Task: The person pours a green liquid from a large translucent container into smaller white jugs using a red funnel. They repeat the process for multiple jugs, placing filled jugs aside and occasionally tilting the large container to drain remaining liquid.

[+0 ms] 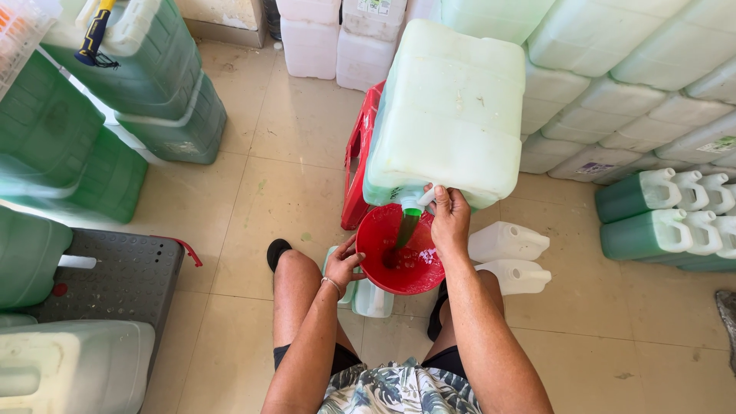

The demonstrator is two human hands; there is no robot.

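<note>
From the head camera, looking straight down: the person is sitting low, knees apart, working between them. The right hand (450, 218) is reaching up to the white tap (420, 201) at the bottom corner of the big pale jerrycan (448, 115), fingers curled around the tap, apparently holding it open. The jerrycan is lying on its side on a red stool (357, 157), raised so the tap sits above the funnel. A green stream (405, 234) is pouring down into the red funnel (402, 249), right in the middle of the floor space between the legs. The left hand (343, 264) is gripping the funnel's near rim, thumb over the edge, fingers partly closed, seemingly steadying it. The funnel is sitting in a small white jug (373, 299), mostly hidden beneath it.

Just beside, to the right, two empty white jugs (510, 257) are lying on the tiles. Farther right, green-filled jugs (652, 215) are standing in rows. Stacked pale jerrycans (613, 84) are lining the wall behind, and green-filled jerrycans (107, 107) are piled on the left.
</note>
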